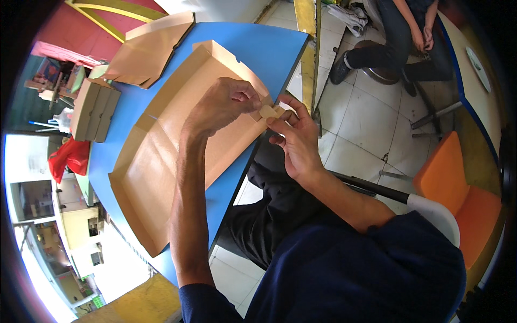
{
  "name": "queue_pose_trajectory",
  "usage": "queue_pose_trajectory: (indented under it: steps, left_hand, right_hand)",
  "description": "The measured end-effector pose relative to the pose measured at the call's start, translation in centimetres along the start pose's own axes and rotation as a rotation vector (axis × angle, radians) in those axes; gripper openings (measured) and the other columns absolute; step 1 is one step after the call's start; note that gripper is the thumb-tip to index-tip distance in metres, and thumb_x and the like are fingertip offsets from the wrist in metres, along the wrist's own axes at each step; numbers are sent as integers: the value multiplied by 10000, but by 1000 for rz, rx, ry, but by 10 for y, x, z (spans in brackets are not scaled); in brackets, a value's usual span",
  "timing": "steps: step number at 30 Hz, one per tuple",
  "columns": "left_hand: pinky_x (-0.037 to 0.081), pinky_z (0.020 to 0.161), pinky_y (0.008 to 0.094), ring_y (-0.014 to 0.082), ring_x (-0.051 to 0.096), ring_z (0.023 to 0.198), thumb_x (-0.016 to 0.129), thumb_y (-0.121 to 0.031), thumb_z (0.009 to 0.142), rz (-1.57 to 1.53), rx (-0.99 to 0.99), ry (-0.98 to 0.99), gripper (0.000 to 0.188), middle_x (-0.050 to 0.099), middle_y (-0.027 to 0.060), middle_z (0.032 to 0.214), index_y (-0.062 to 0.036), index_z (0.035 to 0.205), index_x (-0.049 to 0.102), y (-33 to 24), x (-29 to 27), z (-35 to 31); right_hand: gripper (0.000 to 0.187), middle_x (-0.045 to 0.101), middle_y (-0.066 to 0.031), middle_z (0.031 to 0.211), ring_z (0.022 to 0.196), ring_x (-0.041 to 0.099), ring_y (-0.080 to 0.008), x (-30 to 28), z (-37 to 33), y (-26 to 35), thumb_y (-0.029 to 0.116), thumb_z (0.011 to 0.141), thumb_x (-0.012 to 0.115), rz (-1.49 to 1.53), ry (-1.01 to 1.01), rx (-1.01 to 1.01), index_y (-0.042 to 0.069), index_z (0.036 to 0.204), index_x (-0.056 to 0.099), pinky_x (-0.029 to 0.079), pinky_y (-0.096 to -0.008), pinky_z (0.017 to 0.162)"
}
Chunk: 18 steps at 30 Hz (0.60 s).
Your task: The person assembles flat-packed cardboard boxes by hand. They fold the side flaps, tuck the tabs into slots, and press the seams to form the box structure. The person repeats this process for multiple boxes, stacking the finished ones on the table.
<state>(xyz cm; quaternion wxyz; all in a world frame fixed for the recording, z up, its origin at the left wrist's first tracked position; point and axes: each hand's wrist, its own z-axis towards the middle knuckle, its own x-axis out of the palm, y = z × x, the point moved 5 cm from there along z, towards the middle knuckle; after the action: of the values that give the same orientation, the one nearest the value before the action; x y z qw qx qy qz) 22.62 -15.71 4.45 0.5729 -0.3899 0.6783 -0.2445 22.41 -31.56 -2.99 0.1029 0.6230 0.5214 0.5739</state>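
Observation:
A long, shallow brown cardboard box lies unfolded on the blue table, its low side walls partly raised. Both hands meet at its right-hand corner. My left hand reaches across the box, with thumb and fingers pinched together on the cardboard at that corner. From the other side, my right hand grips a small pale tab at the same corner between thumb and fingers. Whether this tab is part of the box or a separate piece, I cannot tell.
Flat brown cardboard lies at the table's far end. A stack of folded cardboard boxes stands to the left, near a red plastic bag. An orange chair is at right. Another person's hands show at upper right.

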Motion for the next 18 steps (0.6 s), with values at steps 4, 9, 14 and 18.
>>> queue_pose_trajectory:
  steps: [4, 9, 14, 18]
  left_hand:
    - [401, 651, 275, 101, 510, 708, 717, -134, 869, -2, -46, -19, 143, 610, 18, 743, 2, 839, 682, 4, 2, -1]
    - [425, 693, 295, 121, 531, 743, 694, -107, 871, -27, -7, -7, 131, 613, 36, 751, 11, 818, 673, 15, 6, 3]
    - [403, 702, 284, 117, 511, 751, 687, -101, 879, -105, -1, 7, 120, 597, 26, 747, -4, 809, 674, 12, 7, 2]
    - [411, 712, 281, 117, 531, 762, 692, -105, 876, -119, -57, 53, 96, 624, 26, 774, -15, 840, 699, 16, 3, 2]
  right_hand:
    - [535, 585, 16, 893, 829, 600, -89, 0, 3, 2, -16, 843, 686, -17, 0, 12, 57, 1335, 487, 477, -243, 628]
    - [571, 586, 3, 879, 800, 610, -100, -1, 7, 1, -32, 834, 685, -24, 24, 16, 40, 1357, 465, 489, -243, 632]
    - [573, 598, -43, 836, 718, 621, -120, 2, 12, 8, -54, 822, 682, -40, 60, -29, -21, 1346, 453, 509, -253, 624]
    - [586, 613, -71, 796, 686, 627, -143, 3, 19, 11, -75, 800, 687, -73, 91, -18, -59, 1334, 447, 510, -262, 604]
